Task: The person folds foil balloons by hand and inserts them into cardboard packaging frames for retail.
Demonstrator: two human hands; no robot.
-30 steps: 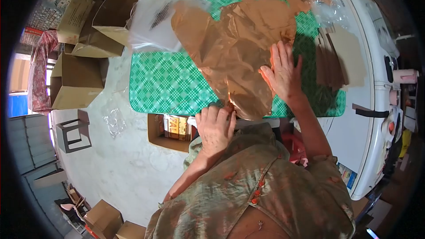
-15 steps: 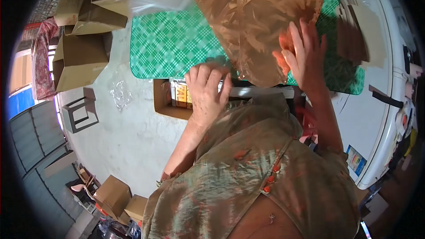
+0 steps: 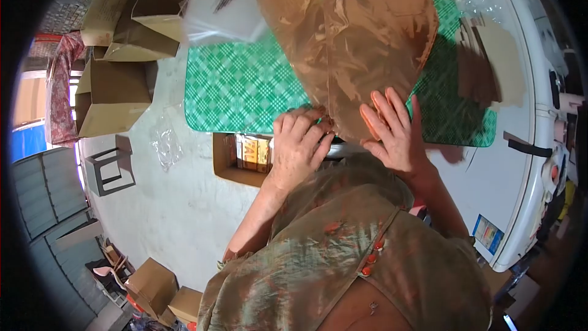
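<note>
A shiny copper-brown sheet of thin, foil-like material (image 3: 373,37) lies creased across the green plaid tabletop (image 3: 239,79), its narrow end towards me. At that near end, the bent fingers of my left hand (image 3: 300,146) close on the left edge of the sheet; their tips are partly hidden. My right hand (image 3: 392,138) is open, fingers stretched out and lying on the sheet's near right part.
An open carton with printed packets (image 3: 252,152) sits below the table's near edge. Clear plastic (image 3: 226,6) lies at the back left, flat cardboard pieces (image 3: 499,61) at the right. Open cardboard boxes (image 3: 116,92) and a grey frame (image 3: 110,165) stand on the left floor.
My right hand has come down towards me from farther up the sheet, and its fingers have straightened. My left hand has moved slightly right, onto the sheet's near edge.
</note>
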